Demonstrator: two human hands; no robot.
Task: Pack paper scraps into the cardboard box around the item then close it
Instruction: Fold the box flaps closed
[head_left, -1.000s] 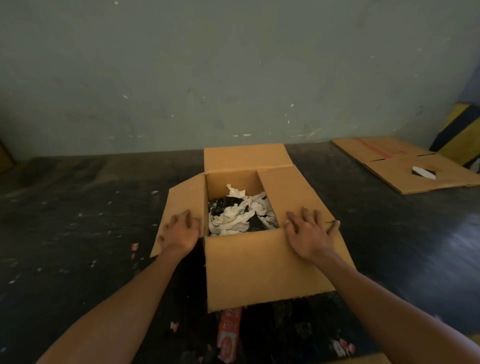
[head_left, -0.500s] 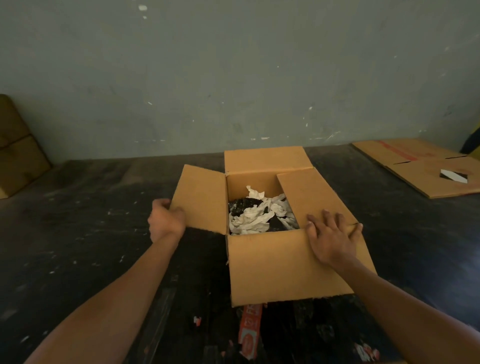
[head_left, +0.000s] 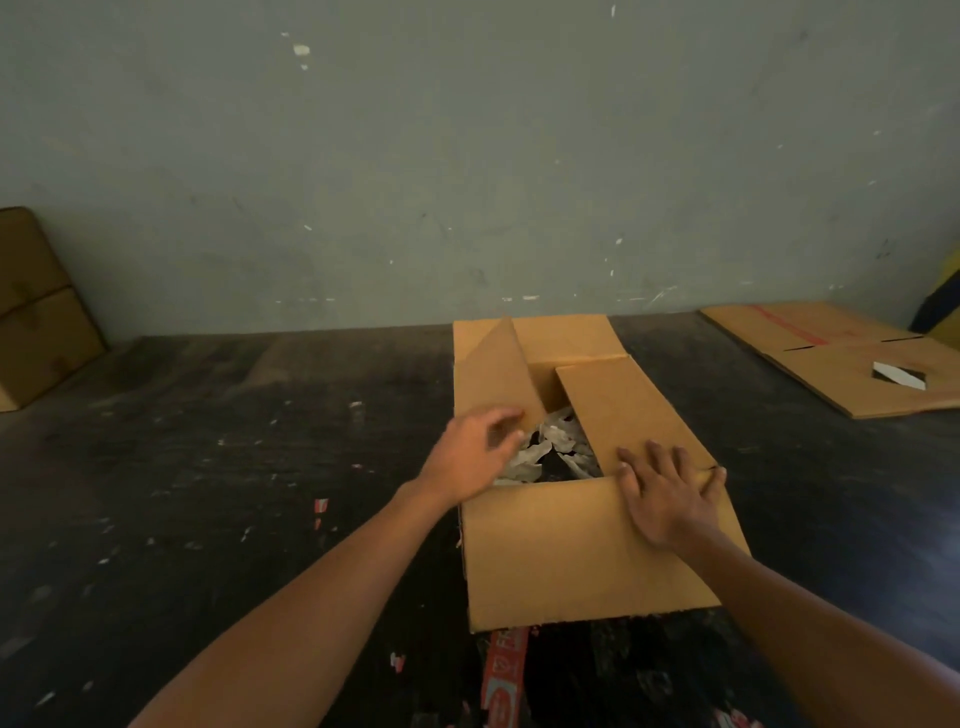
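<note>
From the head view, I see the cardboard box (head_left: 587, 551) on the dark floor (head_left: 260, 467), with white paper scraps (head_left: 550, 447) inside it. The item itself I cannot make out; only a dark patch shows under the scraps. My right hand (head_left: 667, 499) lies flat with straight fingers on the right flap (head_left: 628, 410), which is folded down. My left hand (head_left: 475, 452) has spread fingers at the left flap (head_left: 491, 379), which stands tilted half way; I cannot tell if it really touches it.

I think the risk is here: some scraps rise near the opening, so the left flap may catch them and not lie flat. Also the near flap (head_left: 582, 556) hangs outside, and the side flaps may spring up if I release them.
</note>
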